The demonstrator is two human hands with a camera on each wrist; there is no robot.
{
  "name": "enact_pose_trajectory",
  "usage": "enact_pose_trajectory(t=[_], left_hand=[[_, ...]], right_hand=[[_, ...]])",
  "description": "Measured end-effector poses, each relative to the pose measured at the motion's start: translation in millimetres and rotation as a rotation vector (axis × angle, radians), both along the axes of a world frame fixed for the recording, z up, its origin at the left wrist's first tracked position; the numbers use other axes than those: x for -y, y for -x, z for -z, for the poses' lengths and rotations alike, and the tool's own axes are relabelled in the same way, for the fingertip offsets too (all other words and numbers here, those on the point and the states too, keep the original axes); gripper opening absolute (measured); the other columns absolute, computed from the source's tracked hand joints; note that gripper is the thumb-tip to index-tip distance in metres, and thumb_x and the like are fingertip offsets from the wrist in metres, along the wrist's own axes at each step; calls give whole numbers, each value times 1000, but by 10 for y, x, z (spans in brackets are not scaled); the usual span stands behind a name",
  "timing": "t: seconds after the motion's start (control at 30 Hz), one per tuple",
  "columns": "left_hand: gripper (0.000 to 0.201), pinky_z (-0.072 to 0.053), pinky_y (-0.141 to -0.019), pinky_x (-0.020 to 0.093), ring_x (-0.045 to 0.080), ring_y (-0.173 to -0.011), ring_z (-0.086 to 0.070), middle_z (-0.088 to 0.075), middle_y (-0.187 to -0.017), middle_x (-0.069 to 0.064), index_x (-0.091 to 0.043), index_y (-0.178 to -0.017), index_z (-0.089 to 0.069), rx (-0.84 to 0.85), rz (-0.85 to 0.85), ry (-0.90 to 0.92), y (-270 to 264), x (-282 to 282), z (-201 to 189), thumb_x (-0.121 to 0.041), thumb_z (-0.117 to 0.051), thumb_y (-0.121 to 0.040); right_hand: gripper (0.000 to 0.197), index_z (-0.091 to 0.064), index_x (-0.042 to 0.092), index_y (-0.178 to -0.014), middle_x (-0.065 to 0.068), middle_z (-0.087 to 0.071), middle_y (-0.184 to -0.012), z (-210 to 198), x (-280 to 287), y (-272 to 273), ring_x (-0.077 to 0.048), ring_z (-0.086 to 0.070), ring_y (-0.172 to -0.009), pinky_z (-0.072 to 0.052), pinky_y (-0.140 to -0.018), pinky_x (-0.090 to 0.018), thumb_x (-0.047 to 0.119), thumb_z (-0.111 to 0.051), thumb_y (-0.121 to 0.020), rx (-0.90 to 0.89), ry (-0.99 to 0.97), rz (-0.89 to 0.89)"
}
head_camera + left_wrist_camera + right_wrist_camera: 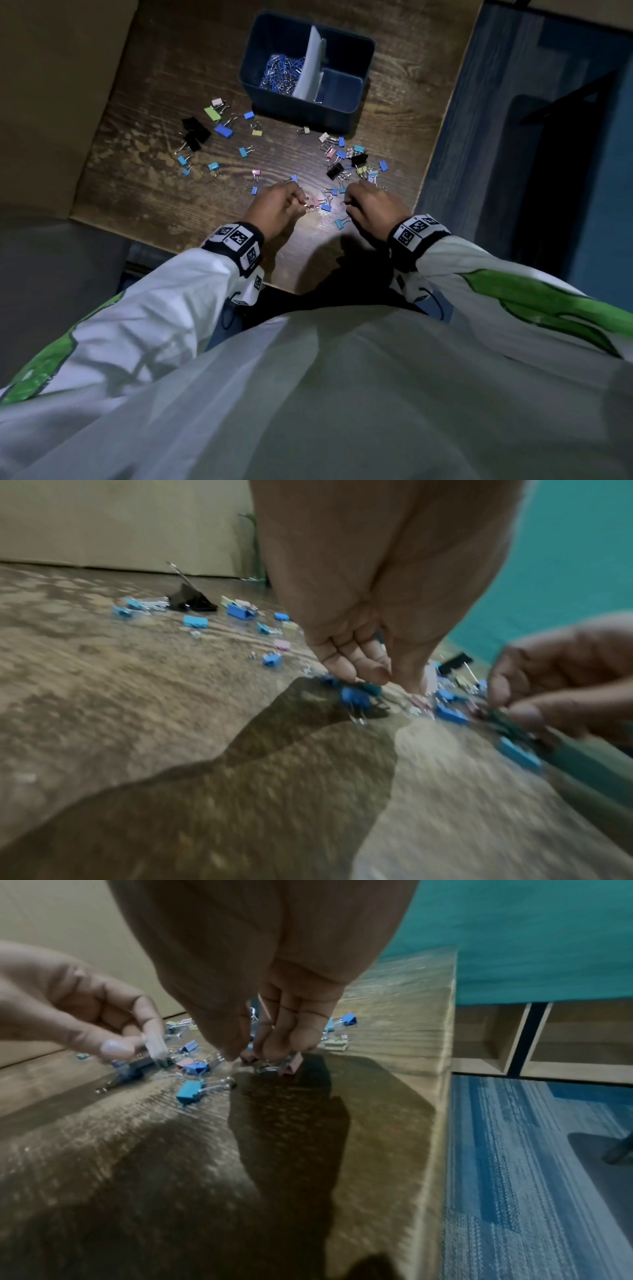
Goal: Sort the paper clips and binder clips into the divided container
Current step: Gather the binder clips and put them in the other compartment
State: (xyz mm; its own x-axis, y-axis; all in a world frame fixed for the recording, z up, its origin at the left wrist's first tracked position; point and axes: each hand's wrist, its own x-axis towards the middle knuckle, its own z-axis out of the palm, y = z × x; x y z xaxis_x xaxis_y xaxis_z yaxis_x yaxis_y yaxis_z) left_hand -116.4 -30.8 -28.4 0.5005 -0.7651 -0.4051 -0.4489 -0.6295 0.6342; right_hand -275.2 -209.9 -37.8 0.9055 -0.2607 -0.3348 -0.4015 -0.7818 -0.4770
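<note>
**Two Hands Down Among the Clips**

On the left of the wooden table lay black, green and blue binder clips, spread apart. The left hand had its fingers curled low over a small pink clip, pinching at it. The right hand was curled too, its fingertips down on a clip; I could not tell if it truly held one. Behind them stood the divided container, paper clips in its left part, the right part looking bare.

A tiny clip could slip and bounce off the table's near edge. Both wrist views were blurry, so the grips were hard to see.
</note>
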Motion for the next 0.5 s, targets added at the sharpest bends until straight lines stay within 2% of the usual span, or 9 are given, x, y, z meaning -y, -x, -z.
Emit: enact_pose_trajectory(t=[0.07,0.17,0.27,0.33,0.43,0.5], left_hand=[[4,-40,-68,16,12,-83,-55,-59,-95,-1,-11,-93,-65,51,5,-16,-62,9,-18,-13,-63,-91],[8,-47,-73,28,15,-83,-58,-62,-94,2,-12,-91,-65,74,-34,-23,-148,37,-18,-17,-60,-94],[15,-42,-65,28,16,-76,-61,-67,-85,1,-13,-90,-63,104,-132,-61,-232,81,-16,-25,-57,-97],[16,-40,-66,28,19,-77,-61,-67,-83,3,-12,-90,-61,147,-163,-82,-260,104,-19,-25,-56,-97],[10,-41,-73,30,19,-86,-55,-59,-97,4,-13,-95,-56,300,-173,-43,-220,108,-7,-21,-62,-92],[11,-44,-77,32,18,-87,-52,-55,-98,2,-15,-89,-55,338,-89,-4,-98,112,-1,-20,-65,-89]], right_hand=[[15,-51,20,-108,-6,-59,-112,2,28,-12,-31,-60,-94,-51,-78,-42,27,-51,-95,46,21,111],[24,-53,18,-119,-8,-57,-120,5,91,-152,-33,-60,-100,-51,-83,-43,23,-51,-95,80,31,251],[27,-56,18,-120,-9,-55,-124,8,106,-331,-34,-60,-102,-52,-83,-43,23,-55,-94,27,62,249],[26,-57,15,-118,-10,-56,-123,2,87,-422,-34,-61,-101,-52,-81,-42,24,-59,-93,-15,84,228],[18,-58,12,-106,-12,-57,-114,-5,66,-491,-35,-62,-94,-53,-78,-45,23,-58,-92,-39,96,222],[14,-57,9,-102,-14,-58,-110,-2,72,-488,-36,-62,-88,-53,-74,-45,18,-54,-92,-51,94,211]])
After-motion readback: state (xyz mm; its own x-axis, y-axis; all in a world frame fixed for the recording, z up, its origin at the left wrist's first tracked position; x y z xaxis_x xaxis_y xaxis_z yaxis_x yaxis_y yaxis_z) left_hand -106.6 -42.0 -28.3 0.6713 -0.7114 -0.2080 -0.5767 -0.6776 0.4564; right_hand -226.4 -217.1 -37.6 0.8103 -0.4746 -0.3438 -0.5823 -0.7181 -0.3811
